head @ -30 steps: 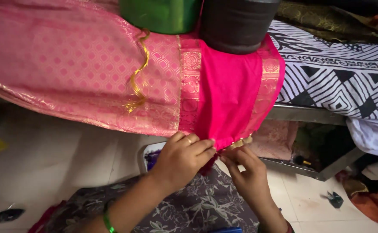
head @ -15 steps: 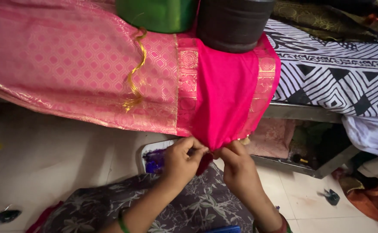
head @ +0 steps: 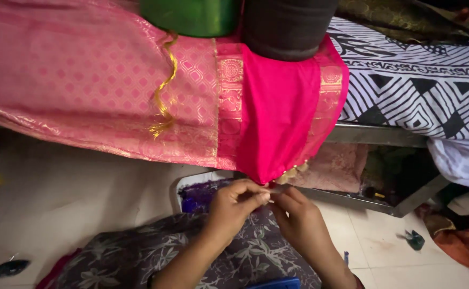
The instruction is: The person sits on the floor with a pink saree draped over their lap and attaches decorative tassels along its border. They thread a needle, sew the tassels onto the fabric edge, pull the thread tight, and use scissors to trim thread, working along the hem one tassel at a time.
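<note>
A bright pink cloth [head: 277, 112] with gold-patterned borders hangs over a bed edge, its lower corner drooping to a point. My left hand [head: 234, 206] and my right hand [head: 299, 217] meet just under that corner, fingertips pinched together on its gold tasselled edge [head: 288, 175]. A paler pink woven cloth [head: 84, 91] with a loose gold thread strand [head: 164, 96] spreads to the left. What exactly sits between my fingertips is too small to tell.
A green cylinder [head: 191, 16] and a dark cylinder [head: 288, 27] weigh the cloth down on top. A black-and-white patterned sheet [head: 416, 80] covers the bed at right. A white tray [head: 189, 184] lies on the floor; floral grey fabric [head: 138, 257] covers my lap.
Both hands have slid slightly down along the pink cloth's hanging corner and closed in fingertip to fingertip; the view shifted a little.
</note>
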